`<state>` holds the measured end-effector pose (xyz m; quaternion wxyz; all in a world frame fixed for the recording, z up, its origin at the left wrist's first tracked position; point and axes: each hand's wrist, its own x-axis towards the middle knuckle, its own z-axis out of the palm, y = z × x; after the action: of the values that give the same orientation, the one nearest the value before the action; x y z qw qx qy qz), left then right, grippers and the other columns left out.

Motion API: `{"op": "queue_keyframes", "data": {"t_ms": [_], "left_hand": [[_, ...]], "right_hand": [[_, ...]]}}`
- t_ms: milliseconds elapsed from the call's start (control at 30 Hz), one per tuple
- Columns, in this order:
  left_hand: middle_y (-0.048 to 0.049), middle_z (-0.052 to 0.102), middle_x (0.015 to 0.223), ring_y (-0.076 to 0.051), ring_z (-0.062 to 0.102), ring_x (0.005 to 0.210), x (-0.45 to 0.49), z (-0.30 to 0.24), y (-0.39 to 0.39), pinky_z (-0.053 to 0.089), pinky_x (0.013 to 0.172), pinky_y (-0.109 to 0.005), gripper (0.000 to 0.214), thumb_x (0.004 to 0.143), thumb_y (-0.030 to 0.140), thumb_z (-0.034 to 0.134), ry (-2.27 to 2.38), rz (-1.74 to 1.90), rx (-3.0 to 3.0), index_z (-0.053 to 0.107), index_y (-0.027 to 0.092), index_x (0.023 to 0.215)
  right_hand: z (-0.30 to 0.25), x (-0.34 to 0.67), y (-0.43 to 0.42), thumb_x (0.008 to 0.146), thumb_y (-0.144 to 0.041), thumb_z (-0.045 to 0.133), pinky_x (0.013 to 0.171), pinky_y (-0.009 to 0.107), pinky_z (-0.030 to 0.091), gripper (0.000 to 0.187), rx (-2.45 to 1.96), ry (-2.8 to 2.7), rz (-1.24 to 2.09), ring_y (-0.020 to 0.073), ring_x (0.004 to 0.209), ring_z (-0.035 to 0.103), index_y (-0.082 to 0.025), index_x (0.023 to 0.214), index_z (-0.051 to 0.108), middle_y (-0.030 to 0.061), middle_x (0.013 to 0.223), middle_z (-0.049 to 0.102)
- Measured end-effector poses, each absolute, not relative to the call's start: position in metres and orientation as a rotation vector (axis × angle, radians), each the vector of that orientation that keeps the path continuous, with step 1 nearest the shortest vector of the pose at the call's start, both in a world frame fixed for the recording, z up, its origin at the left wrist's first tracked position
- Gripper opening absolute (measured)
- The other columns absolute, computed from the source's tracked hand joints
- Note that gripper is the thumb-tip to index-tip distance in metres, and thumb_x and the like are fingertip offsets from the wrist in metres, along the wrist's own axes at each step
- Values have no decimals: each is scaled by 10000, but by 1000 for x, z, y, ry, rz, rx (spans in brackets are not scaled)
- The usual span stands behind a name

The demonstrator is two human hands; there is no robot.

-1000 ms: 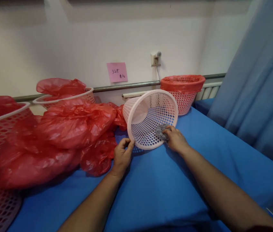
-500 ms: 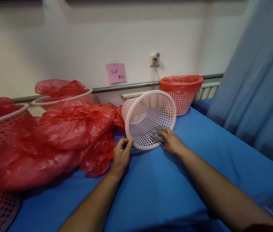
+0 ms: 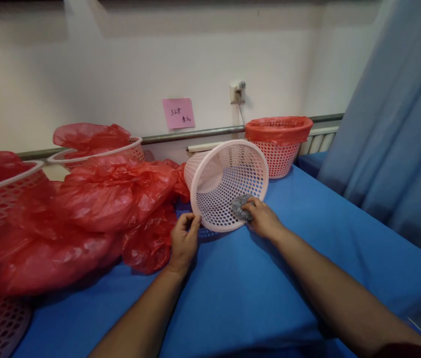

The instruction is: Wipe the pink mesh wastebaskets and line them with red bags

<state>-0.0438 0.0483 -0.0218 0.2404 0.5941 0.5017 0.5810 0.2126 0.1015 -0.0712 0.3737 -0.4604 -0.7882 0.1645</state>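
Note:
A pale pink perforated plastic basket (image 3: 221,189) lies tipped on its side on the blue sheet (image 3: 229,293), its mouth facing me. At the lower left of its rim, my left hand (image 3: 185,238) pinches the edge between thumb and fingers. My right hand (image 3: 263,216) is closed on a grey crumpled cloth (image 3: 241,208), which it presses against the inner wall near the lower right rim. The palm-side fingers of the right hand are partly hidden.
Red plastic bags (image 3: 113,194) heap up on the left, beside baskets with red bags inside (image 3: 136,146). Behind on the right stands a red-lined basket (image 3: 279,156). A metal rail (image 3: 195,132) runs along the wall under a pink note (image 3: 178,113). A blue curtain (image 3: 393,114) hangs at right.
The basket has shifted very slightly left, with my left hand still on its rim. My right hand and the cloth have moved a little left with it.

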Motion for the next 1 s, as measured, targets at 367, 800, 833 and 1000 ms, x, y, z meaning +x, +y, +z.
{"op": "queue_keyframes", "data": {"t_ms": [367, 800, 833, 1000], "left_hand": [[-65, 762, 953, -229, 690, 885, -31, -48, 54, 554, 867, -373, 290, 878, 438, 646, 1244, 1162, 1757, 715, 171, 966], [-98, 775, 1039, -248, 708, 959, -27, -57, 54, 551, 927, -409, 361, 858, 463, 677, 1201, 1106, 1741, 710, 149, 1033], [-89, 775, 1000, -243, 710, 925, -28, -54, 54, 560, 894, -399, 353, 865, 477, 666, 1215, 1131, 1728, 705, 154, 1003], [1, 686, 750, -163, 655, 683, -38, -29, 48, 545, 681, -278, 310, 915, 493, 615, 1349, 1444, 1614, 612, 190, 854]], "right_hand": [[-78, 191, 93, 682, -34, 694, 1122, 441, 437, 600, -901, -2025, 660, 228, 1244, 562, -275, 1228, 635, 45, 1258, 601], [-72, 189, 88, 713, -50, 693, 1121, 425, 444, 558, -840, -2056, 646, 220, 1252, 547, -267, 1225, 639, 51, 1258, 577], [-71, 187, 87, 719, -56, 696, 1125, 427, 439, 564, -807, -2061, 658, 222, 1263, 542, -266, 1238, 634, 54, 1269, 573], [-73, 208, 100, 674, 27, 615, 1110, 439, 449, 590, -1143, -1952, 523, 242, 1203, 576, -249, 1193, 669, 67, 1271, 578]]}}
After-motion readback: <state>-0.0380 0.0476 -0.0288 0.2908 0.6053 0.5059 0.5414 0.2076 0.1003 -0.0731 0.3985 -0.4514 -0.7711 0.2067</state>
